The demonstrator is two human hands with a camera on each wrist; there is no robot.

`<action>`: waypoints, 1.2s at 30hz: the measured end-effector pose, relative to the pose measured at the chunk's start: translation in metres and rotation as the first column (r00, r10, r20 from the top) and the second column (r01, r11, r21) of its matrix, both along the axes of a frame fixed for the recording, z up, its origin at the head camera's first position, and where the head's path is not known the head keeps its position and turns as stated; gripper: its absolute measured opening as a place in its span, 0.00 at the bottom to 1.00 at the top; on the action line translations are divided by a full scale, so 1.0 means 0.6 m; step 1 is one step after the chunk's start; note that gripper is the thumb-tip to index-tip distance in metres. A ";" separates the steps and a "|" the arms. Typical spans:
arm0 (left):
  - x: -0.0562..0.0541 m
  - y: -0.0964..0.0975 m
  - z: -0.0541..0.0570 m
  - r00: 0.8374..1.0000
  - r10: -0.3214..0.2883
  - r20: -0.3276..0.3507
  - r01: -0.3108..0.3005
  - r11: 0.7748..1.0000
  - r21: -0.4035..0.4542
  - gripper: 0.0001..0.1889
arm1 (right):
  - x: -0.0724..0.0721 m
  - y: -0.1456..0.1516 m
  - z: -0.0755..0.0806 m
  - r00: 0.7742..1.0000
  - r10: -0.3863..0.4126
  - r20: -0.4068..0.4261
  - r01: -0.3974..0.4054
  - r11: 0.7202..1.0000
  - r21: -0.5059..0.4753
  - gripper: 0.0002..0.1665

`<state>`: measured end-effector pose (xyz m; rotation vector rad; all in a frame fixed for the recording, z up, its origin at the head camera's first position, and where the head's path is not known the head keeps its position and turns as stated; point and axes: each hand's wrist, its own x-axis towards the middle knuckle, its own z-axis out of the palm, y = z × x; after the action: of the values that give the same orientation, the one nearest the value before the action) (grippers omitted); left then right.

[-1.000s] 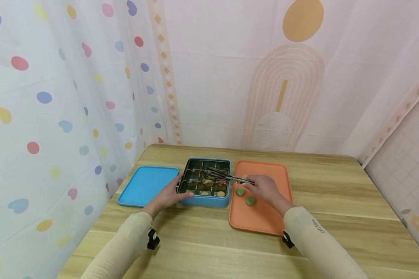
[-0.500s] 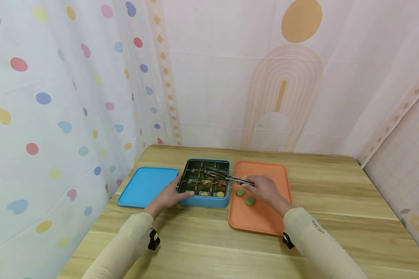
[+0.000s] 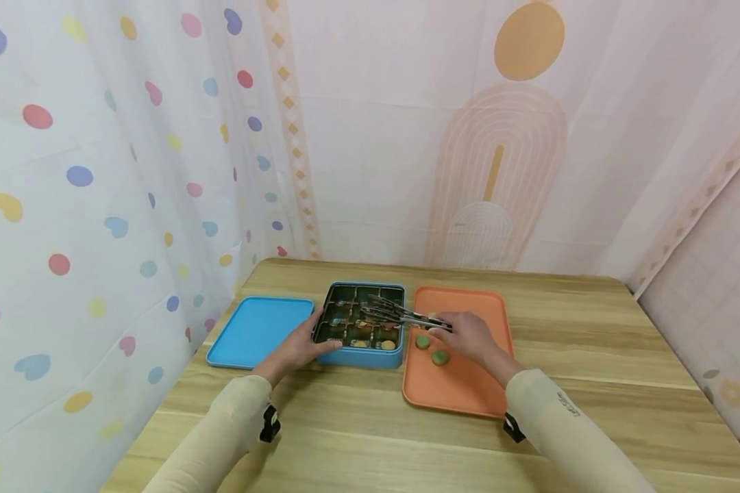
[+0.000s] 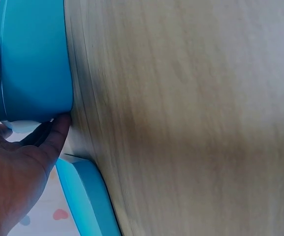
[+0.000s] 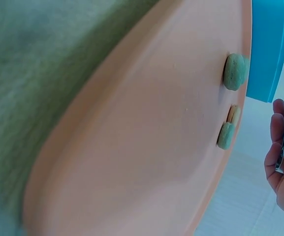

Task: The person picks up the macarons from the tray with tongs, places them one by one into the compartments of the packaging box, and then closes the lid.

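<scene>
My left hand (image 3: 301,344) grips the front left corner of a blue box (image 3: 360,357), thumb on its front rim and fingers along its side. Inside, a dark divider (image 3: 339,309) forms several compartments; yellow macarons (image 3: 388,345) lie in the front ones. My right hand (image 3: 466,335) holds metal tongs (image 3: 416,319), whose spread ends reach over the box's right-hand compartments. Below that hand, two green macarons (image 3: 440,357) rest on an orange tray (image 3: 453,394). A beige macaron (image 5: 234,114) shows beside one green macaron (image 5: 225,135) in the right wrist view.
A blue lid (image 3: 262,331) lies flat left of the box. All of it stands on a wooden table (image 3: 345,438). Patterned curtains (image 3: 370,137) hang behind the table and along its left side.
The tongs' ends have spread apart over the box, and the right hand has barely moved. My left hand keeps its hold on the corner.
</scene>
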<state>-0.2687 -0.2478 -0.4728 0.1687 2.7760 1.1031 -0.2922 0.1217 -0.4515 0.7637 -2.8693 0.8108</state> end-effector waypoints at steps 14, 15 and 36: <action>-0.001 -0.002 -0.009 1.000 0.012 0.006 -0.012 1.000 0.027 0.55 | 0.020 0.063 0.002 0.997 -0.040 0.061 0.051 0.982 -0.184 0.09; -0.001 -0.002 -0.008 1.000 0.012 0.004 -0.012 1.000 0.029 0.56 | 0.021 0.069 0.004 0.997 -0.049 0.068 0.061 0.979 -0.194 0.10; -0.001 0.000 -0.004 1.000 0.015 0.019 -0.016 0.999 0.047 0.55 | 0.046 0.164 0.000 0.991 -0.108 0.075 0.114 0.990 -0.088 0.28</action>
<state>-0.2692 -0.2479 -0.4755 0.1420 2.7410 1.1679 -0.2648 0.2203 -0.4513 0.5715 -2.8803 0.9651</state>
